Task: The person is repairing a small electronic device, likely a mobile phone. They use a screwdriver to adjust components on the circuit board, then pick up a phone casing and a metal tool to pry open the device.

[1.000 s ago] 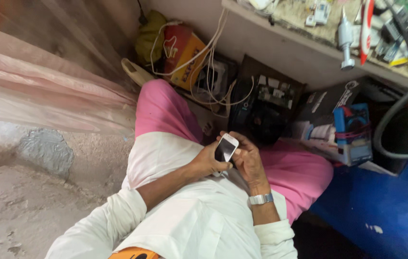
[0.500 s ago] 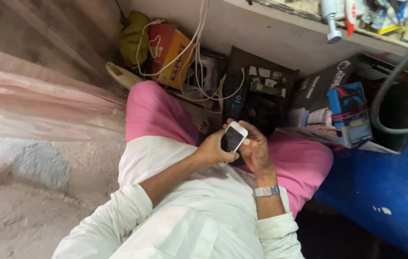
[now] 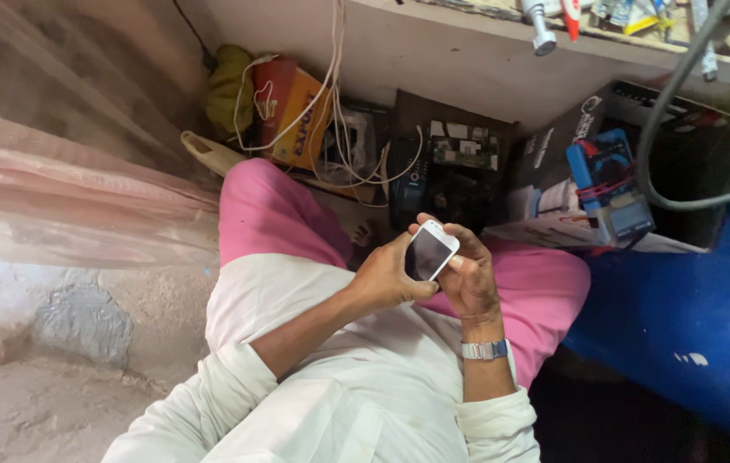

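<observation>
Two hands on white phone (image 3: 430,252), left hand (image 3: 389,276) and right hand (image 3: 468,276) fingers clamped round it, lower edge hidden

A white shelf (image 3: 433,51) runs across the top, with small tools and packets lying along its edge. Under it sit a yellow cloth bundle (image 3: 229,81), a red and orange box (image 3: 292,111) and a tangle of white cables (image 3: 339,129). Next to these stands a black box (image 3: 450,171) with a green circuit board (image 3: 465,154). A blue device (image 3: 609,189) rests in an open carton (image 3: 553,163). A thick grey hose (image 3: 665,129) loops over the blue wall (image 3: 682,317).
</observation>
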